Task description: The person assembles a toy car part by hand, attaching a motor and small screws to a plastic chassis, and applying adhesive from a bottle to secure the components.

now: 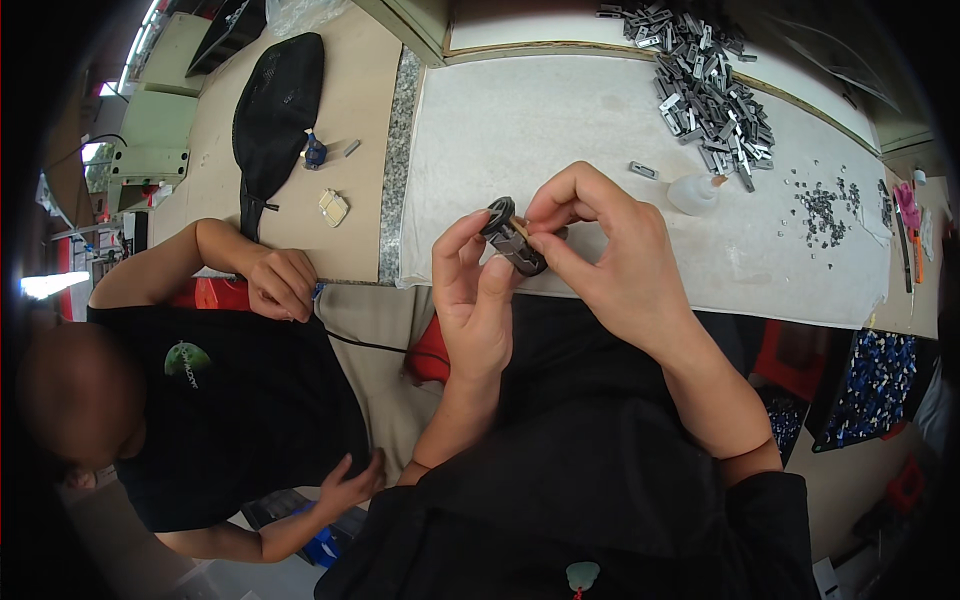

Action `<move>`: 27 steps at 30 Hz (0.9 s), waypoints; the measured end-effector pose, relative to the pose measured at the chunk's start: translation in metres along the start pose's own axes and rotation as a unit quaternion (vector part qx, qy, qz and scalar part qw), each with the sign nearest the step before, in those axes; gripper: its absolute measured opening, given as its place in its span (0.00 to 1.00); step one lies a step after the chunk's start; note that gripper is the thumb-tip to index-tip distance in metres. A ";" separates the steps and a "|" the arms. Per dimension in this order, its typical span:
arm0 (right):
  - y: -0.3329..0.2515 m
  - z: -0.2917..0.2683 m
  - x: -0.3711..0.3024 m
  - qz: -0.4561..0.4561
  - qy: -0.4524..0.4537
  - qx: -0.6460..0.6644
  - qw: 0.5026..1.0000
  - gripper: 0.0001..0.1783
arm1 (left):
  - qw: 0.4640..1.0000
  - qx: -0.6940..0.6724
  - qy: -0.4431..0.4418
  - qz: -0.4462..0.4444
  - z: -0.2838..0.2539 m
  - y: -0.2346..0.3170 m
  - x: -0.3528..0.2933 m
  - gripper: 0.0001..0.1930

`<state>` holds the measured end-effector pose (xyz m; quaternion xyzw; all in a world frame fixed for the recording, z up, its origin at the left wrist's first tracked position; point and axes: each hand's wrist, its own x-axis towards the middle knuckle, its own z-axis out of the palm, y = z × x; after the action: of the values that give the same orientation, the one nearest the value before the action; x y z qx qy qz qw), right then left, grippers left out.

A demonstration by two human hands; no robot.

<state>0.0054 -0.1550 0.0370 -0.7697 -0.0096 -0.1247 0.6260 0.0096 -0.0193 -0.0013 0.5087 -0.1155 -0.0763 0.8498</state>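
Note:
My left hand (474, 305) is closed round a dark, roughly cylindrical part (516, 250) with a round ring-like end, held tilted above the table's front edge. Thumb and fingers grip it from either side. My right hand (628, 262) reaches in from the right, its thumb and fingertips pinched together against the part. A thin tan strip (519, 228) shows along the part, next to the right fingertips. Whatever lies inside that pinch is hidden by the fingers.
A white-covered table (540, 120) bears a heap of grey metal pieces (715, 100), a single piece (643, 170), a white squeeze bottle (693, 194) and scattered tiny metal bits (828, 215). Pens (916, 255) lie far right. A person (240, 400) sits on my left, near a black pouch (280, 115).

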 end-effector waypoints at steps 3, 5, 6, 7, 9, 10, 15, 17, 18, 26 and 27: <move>0.003 0.001 -0.001 -0.001 0.004 0.008 1.000 0.07 | 1.000 -0.011 -0.003 -0.005 0.000 0.001 0.000 0.19; 0.009 0.001 0.000 0.011 -0.001 0.057 0.998 0.07 | 1.000 -0.014 -0.002 -0.014 -0.001 0.000 0.000 0.19; 0.009 0.001 0.000 0.012 -0.002 0.057 0.998 0.07 | 1.000 -0.014 -0.002 -0.014 0.000 0.000 0.000 0.19; 0.008 0.001 -0.001 0.012 0.000 0.055 0.998 0.08 | 1.000 -0.017 -0.002 -0.014 0.000 0.001 0.000 0.19; 0.005 0.001 -0.002 0.011 0.002 0.053 0.999 0.08 | 1.000 -0.020 -0.003 -0.013 0.000 0.000 -0.001 0.18; 0.001 0.002 -0.003 -0.009 0.013 0.010 1.000 0.08 | 1.000 -0.021 -0.009 0.004 0.000 -0.001 -0.001 0.18; -0.005 0.003 -0.009 -0.083 0.047 -0.060 0.994 0.10 | 0.997 -0.039 -0.034 0.051 -0.004 -0.004 -0.003 0.16; -0.011 -0.001 -0.010 -0.058 0.008 -0.031 0.998 0.12 | 0.998 0.002 0.005 0.068 -0.008 -0.006 -0.006 0.17; -0.011 -0.002 -0.011 -0.060 0.007 -0.031 0.998 0.12 | 0.998 0.002 0.006 0.070 -0.008 -0.006 -0.005 0.17; -0.009 -0.006 -0.021 -0.112 -0.009 -0.089 0.990 0.18 | 0.999 -0.025 -0.024 0.003 -0.011 0.002 -0.004 0.27; -0.010 -0.005 -0.022 -0.111 -0.009 -0.090 0.990 0.18 | 0.999 -0.030 -0.013 0.003 -0.015 -0.001 -0.004 0.26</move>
<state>-0.0189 -0.1549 0.0431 -0.8180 -0.0896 -0.1873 0.5364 0.0101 -0.0059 -0.0092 0.4814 -0.1262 -0.0837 0.8633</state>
